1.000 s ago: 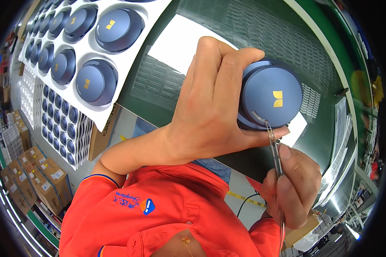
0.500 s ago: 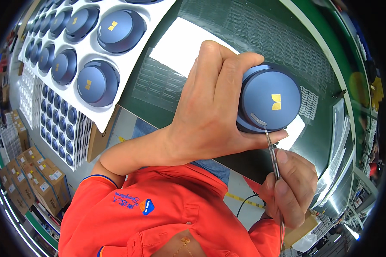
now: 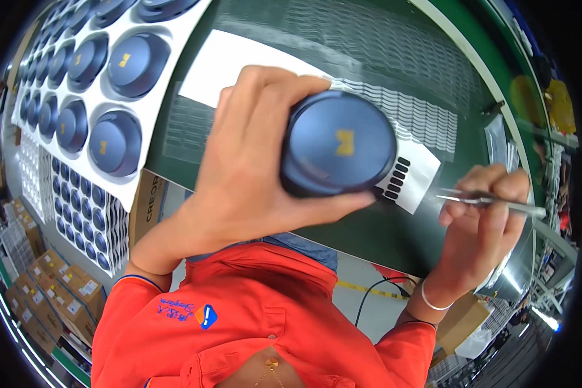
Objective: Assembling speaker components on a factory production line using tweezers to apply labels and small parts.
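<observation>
My left hand (image 3: 239,165) is closed around the side of a dark blue round housing (image 3: 335,132), its thumb underneath and its fingers over the far edge. The housing's flat face carries a gold mark and is turned up, slightly blurred. To the right, apart from the housing, my right hand (image 3: 482,226) pinches a pair of metal tweezers (image 3: 485,200) whose tips point left. Between the two lies a white sheet (image 3: 423,171) with a row of black oval stickers (image 3: 398,178), partly hidden behind the housing.
On the left a white moulded tray (image 3: 152,107) holds several like blue housings (image 3: 115,142). Clear plastic sheets (image 3: 427,123) with rows of cut shapes lie on the green tabletop (image 3: 381,236), beside a blank white sheet (image 3: 239,61). Stacked trays (image 3: 84,213) and cartons (image 3: 55,278) stand lower left.
The housing has moved left in my left hand. My right hand has drawn the tweezers away from its face, out to the right, and turned them sideways.
</observation>
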The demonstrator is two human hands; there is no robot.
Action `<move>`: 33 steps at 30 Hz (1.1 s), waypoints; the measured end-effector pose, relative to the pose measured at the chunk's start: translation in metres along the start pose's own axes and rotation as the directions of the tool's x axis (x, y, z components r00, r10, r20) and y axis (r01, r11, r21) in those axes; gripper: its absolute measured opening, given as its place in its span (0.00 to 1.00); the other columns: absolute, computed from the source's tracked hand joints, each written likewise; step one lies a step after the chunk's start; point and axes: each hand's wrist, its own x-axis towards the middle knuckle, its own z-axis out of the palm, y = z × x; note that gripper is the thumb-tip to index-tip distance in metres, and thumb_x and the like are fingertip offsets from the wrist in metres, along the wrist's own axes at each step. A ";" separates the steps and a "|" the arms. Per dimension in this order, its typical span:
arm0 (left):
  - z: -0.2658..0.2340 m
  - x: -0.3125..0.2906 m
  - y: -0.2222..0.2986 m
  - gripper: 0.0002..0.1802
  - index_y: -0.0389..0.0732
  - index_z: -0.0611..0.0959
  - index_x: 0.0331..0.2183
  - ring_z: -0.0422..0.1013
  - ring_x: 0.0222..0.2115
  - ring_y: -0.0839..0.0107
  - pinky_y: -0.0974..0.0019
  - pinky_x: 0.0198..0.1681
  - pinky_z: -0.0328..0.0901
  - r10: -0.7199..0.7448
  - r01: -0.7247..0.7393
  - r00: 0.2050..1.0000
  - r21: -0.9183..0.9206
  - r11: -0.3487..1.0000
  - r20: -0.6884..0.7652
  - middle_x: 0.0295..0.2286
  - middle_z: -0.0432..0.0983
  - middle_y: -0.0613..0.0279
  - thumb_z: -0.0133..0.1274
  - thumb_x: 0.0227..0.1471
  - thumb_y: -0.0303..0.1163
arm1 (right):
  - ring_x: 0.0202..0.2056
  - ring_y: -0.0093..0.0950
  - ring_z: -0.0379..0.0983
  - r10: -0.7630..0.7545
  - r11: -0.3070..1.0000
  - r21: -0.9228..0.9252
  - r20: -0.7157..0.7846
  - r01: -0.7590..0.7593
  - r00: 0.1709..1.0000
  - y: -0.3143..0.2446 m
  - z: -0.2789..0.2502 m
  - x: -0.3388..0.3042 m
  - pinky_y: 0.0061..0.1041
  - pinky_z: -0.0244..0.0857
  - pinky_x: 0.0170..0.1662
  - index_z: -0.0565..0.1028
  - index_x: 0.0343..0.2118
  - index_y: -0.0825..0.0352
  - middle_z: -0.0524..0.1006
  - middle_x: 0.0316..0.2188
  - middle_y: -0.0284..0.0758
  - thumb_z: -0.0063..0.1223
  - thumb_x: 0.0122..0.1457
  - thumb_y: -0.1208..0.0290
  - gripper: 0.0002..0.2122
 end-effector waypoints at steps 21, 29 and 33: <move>0.009 -0.033 0.003 0.38 0.34 0.73 0.46 0.69 0.51 0.54 0.52 0.56 0.60 0.330 -0.201 0.810 -0.299 0.933 0.485 0.39 0.71 0.54 0.68 0.37 0.45 | 0.32 0.31 0.77 0.334 0.925 -0.304 0.357 -0.229 0.872 0.044 -0.026 0.003 0.26 0.72 0.39 0.71 0.31 0.72 0.76 0.28 0.42 0.58 0.50 0.85 0.08; 0.009 -0.034 0.002 0.38 0.33 0.72 0.46 0.69 0.51 0.54 0.52 0.54 0.63 0.337 -0.200 0.808 -0.312 0.929 0.483 0.40 0.71 0.53 0.68 0.37 0.44 | 0.31 0.30 0.77 0.324 0.929 -0.297 0.363 -0.220 0.874 0.045 -0.026 0.003 0.24 0.72 0.37 0.70 0.31 0.72 0.76 0.29 0.44 0.58 0.50 0.84 0.08; 0.010 -0.033 0.003 0.38 0.33 0.72 0.46 0.69 0.50 0.54 0.52 0.54 0.63 0.330 -0.186 0.822 -0.328 0.926 0.465 0.40 0.70 0.52 0.68 0.36 0.44 | 0.30 0.27 0.77 0.347 0.925 -0.279 0.354 -0.256 0.868 0.044 -0.024 0.003 0.19 0.71 0.33 0.70 0.31 0.72 0.76 0.30 0.45 0.57 0.51 0.84 0.07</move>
